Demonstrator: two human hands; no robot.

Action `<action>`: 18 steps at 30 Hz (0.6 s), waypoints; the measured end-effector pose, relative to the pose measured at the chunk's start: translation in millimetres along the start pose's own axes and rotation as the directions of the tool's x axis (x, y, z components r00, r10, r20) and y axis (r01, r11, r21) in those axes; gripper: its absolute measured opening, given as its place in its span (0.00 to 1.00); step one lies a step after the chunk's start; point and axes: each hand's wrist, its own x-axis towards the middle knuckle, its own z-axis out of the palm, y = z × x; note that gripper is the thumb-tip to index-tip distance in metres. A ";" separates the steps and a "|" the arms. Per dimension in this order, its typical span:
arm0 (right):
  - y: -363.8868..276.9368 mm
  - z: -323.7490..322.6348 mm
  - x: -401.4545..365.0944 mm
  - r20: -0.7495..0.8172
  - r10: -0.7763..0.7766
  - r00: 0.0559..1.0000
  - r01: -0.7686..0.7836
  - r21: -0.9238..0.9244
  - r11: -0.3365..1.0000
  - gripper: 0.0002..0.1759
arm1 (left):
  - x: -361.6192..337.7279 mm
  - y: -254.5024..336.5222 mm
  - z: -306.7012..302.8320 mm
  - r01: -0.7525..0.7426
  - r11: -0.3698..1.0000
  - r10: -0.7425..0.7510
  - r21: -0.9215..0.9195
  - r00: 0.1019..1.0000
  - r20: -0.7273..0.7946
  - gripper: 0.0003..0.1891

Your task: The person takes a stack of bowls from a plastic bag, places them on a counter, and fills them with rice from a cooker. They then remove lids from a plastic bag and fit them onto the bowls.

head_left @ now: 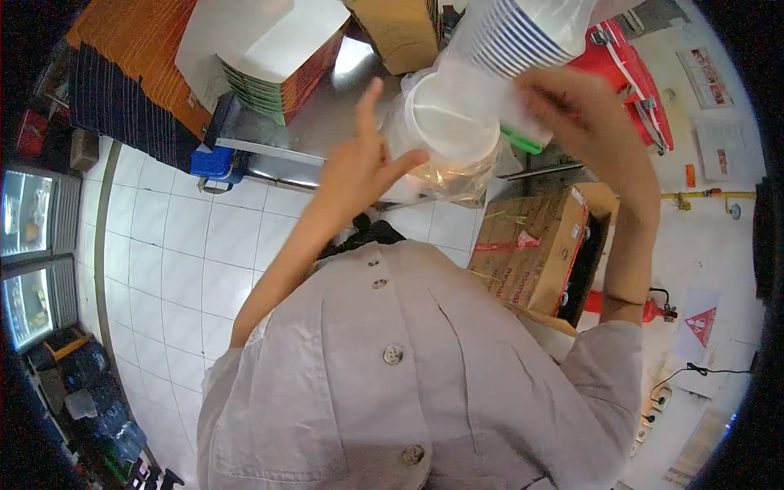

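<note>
Holding One Sleeve of Cups Above a Steel Counter

One stack of cups [510,34] is in hand, high in the middle of the view, wrapped in one clear plastic sleeve [457,178]. Roughly a dozen blue-edged rims show (too tightly nested for a sure count). The right hand [576,106] is closed around the stack's side. The left hand [359,167] is loose, with its thumb tip against the nearest rim and its index finger raised, clasping nothing.

Below lies a steel counter [327,114], which carries one pile of flat cartons [282,61] and one cardboard box [400,33] at its far edge. A second cardboard box [531,249] stands on the floor to the right, just beside one red fire extinguisher [649,309]. A red metal frame [629,69] lies behind the right hand, and a blue object [212,161] sits under the counter's left corner. The person's grey shirt [425,376] fills the foreground.

The stack's long axis runs from centre to upper right, with the open mouth of the nearest cup turned towards the camera.
</note>
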 end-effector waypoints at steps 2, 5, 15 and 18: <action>-3.8 19.8 -7.3 0.098 -0.020 0.995 0.001 0.199 0.980 0.10 | -16.8 11.7 -35.0 -0.275 0.949 0.297 0.152 0.944 -0.145 0.47; -20.8 50.8 0.7 0.297 -0.206 0.932 0.099 0.339 0.936 0.09 | -39.3 46.1 -62.1 -0.465 0.848 0.452 0.255 0.885 0.112 0.40; 24.5 110.2 12.4 -0.205 -0.030 0.978 0.051 0.101 0.994 0.09 | -34.0 26.0 -68.9 -0.308 0.922 0.219 0.236 0.915 0.340 0.15; 42.7 126.7 11.1 0.212 0.083 0.974 -0.161 0.384 0.909 0.10 | -27.1 3.0 -39.1 -0.301 0.874 0.176 0.381 0.928 0.328 0.17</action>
